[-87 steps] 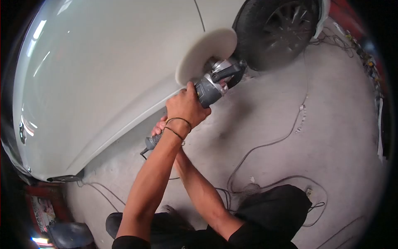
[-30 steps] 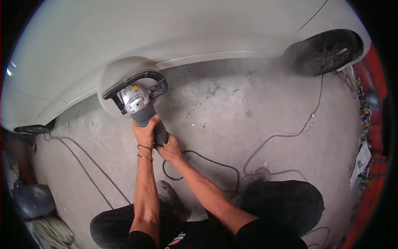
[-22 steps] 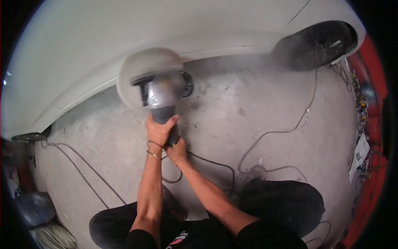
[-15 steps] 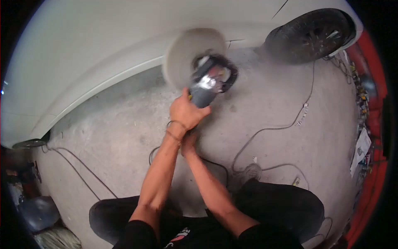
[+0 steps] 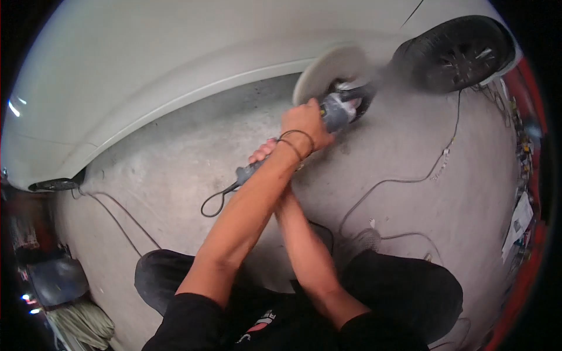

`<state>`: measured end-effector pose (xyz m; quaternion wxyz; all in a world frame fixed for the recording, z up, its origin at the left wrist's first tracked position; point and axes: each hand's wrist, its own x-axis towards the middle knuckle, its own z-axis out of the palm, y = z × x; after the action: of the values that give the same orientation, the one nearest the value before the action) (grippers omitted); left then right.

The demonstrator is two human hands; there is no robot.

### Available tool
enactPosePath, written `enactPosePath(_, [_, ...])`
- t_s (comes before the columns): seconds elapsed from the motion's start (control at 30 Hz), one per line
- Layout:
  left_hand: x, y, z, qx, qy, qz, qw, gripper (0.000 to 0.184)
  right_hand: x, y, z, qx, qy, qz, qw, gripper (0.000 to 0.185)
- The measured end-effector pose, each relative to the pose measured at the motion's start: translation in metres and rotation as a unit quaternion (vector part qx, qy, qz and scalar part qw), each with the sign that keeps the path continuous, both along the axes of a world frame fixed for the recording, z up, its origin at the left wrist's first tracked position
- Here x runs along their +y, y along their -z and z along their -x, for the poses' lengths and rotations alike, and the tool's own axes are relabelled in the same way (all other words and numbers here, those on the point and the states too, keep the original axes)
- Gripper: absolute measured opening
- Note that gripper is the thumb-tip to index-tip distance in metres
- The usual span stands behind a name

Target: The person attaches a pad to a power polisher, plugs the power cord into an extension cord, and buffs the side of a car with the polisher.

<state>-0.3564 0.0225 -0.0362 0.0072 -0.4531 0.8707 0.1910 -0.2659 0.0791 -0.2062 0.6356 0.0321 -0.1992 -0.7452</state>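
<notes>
A grey polisher [image 5: 336, 114] with a round white pad [image 5: 319, 73] is held at the lower edge of a light-coloured car [image 5: 193, 58]. The pad is tilted, its face toward the lower body panel, and looks blurred; whether it touches cannot be told. My left hand [image 5: 305, 124] is closed around the polisher's body just behind its head. Under my left forearm crosses my right arm, and my right hand [image 5: 263, 151] wraps the rear handle, mostly hidden by the left wrist. A power cord [image 5: 213, 205] loops out of the handle's end.
A black car wheel [image 5: 462, 55] stands right of the pad. A cable [image 5: 386, 181] winds across the concrete floor [image 5: 175, 169] on the right. Red shelving with small items lines the right edge. A dark bin-like object [image 5: 58, 282] and cloth [image 5: 85, 324] sit lower left.
Both hands have carried the polisher to the right along the car's lower edge, closer to the wheel. Its rear end has swung left, so the handle and cord now show.
</notes>
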Motion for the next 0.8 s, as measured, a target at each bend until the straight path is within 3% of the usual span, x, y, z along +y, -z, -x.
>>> enactPosePath(0.13, [-0.005, -0.007, -0.077, -0.072, -0.056, 0.011, 0.996, 0.073, -0.005, -0.001, -0.100, 0.016, -0.020, -0.032, 0.999, 0.034])
enactPosePath(0.2, [-0.006, -0.009, -0.122, -0.099, -0.078, 0.026, 0.992, 0.071, -0.005, -0.013, -0.146, -0.116, -0.138, -0.066, 0.981, 0.019])
enactPosePath(0.43, [-0.011, -0.014, -0.223, -0.220, -0.152, 0.054, 0.962, 0.054, -0.001, -0.050, -0.261, -0.163, -0.202, 0.001, 0.966, 0.022])
enactPosePath(0.53, [-0.017, -0.008, -0.227, -0.248, -0.170, 0.053, 0.952, 0.053, -0.004, -0.043, -0.268, -0.172, -0.207, 0.008, 0.963, 0.025])
enactPosePath(0.67, [-0.021, 0.005, -0.181, -0.183, -0.113, 0.057, 0.975, 0.059, -0.017, -0.022, -0.214, -0.166, -0.182, 0.001, 0.969, 0.022])
enactPosePath(0.8, [-0.017, 0.013, -0.113, -0.100, -0.061, 0.010, 0.993, 0.073, -0.015, 0.026, -0.140, -0.087, -0.079, 0.041, 0.992, 0.033])
